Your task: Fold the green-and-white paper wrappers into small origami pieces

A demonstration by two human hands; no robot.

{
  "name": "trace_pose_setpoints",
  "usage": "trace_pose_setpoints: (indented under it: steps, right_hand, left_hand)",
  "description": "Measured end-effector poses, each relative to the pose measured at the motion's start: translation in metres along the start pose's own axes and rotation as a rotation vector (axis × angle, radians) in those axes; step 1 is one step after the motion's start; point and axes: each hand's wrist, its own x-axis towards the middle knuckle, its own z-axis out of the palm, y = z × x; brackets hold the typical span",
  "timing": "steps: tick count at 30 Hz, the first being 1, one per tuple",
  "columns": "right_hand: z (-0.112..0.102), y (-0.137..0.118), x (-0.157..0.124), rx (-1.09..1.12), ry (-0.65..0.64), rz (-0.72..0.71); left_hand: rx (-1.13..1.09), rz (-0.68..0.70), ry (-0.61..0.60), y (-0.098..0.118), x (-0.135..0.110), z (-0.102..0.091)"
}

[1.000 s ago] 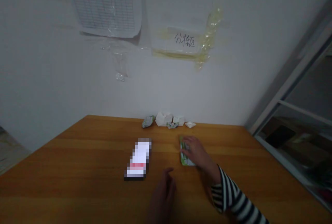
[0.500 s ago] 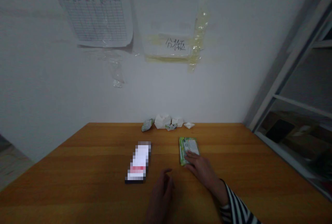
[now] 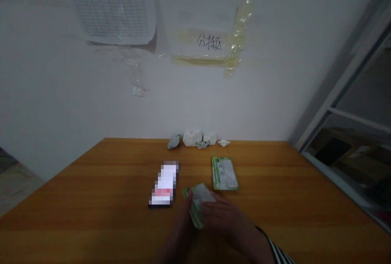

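Between my two hands is a flat green-and-white packet [image 3: 200, 194], raised at a tilt over the front of the table. My left hand [image 3: 181, 225], dim and blurred, grips its left edge with the thumb on top. From the right, my right hand [image 3: 227, 220] lays its fingers over the packet's lower right part, and the thumb side is hidden. A second green-and-white packet [image 3: 225, 173], printed with small text, lies flat on the table just beyond my right hand.
Left of the hands, a phone [image 3: 165, 184] with a lit, pixelated screen lies on the wooden table [image 3: 100, 190]. Crumpled white tissues [image 3: 192, 138] and a crumpled green-and-white wrapper [image 3: 174, 141] sit against the wall. A metal-framed shelf [image 3: 360, 119] stands at right.
My right hand has moved left and toward me with one packet, leaving another lying where it was. My left hand, empty before, has taken hold of the packet too. The view has tilted slightly down.
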Motion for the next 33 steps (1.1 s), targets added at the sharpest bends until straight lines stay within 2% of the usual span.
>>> trace_pose_setpoints:
  steps: [2,4,6,9,11,13,15,17,21,24,26,30,33]
  right_hand:
    - [-0.004,-0.012,-0.005,0.043,-0.021,-0.075]
    - [-0.012,-0.015,-0.011,0.056,-0.003,0.020]
    - [-0.021,-0.011,-0.018,0.082,0.081,0.170]
    - [-0.025,-0.003,-0.024,0.214,0.196,0.299]
    - [-0.020,0.000,-0.025,0.330,0.235,0.352]
    - [-0.010,0.000,-0.026,0.417,0.327,0.457]
    - [0.004,-0.001,-0.027,0.453,0.478,0.620]
    - [0.017,-0.002,-0.028,0.446,0.580,0.756]
    - [0.031,-0.002,-0.029,0.489,0.605,0.808]
    - [0.032,-0.004,-0.028,0.583,0.593,0.842]
    - [0.033,-0.005,-0.027,0.633,0.583,0.887]
    - [0.034,-0.006,-0.027,0.663,0.626,0.944]
    - [0.034,-0.008,-0.026,0.683,0.676,0.958]
  left_hand:
    - [-0.395,-0.068,0.090,-0.003,0.000,0.000]
    - [-0.867,-0.146,0.136,-0.007,0.000,0.000]
    - [-1.103,-0.211,0.083,-0.009,0.000,0.000]
    - [-1.127,-0.278,-0.019,-0.009,0.001,0.000]
    - [-1.117,-0.292,-0.066,-0.007,0.000,0.001]
    - [-1.110,-0.277,-0.082,-0.004,-0.002,0.000]
    - [-1.120,-0.233,-0.092,0.000,-0.002,0.000]
    - [-1.158,-0.175,-0.155,0.003,-0.002,-0.001]
    - [-1.212,-0.157,-0.368,-0.001,0.002,0.001]
    - [-1.149,-0.192,-0.350,-0.008,0.003,0.004]
    - [-1.093,-0.163,-0.310,-0.010,0.000,0.005]
    - [-1.035,-0.007,-0.253,0.000,-0.010,0.002]
    - [-0.962,-0.057,-0.277,0.008,-0.017,-0.002]
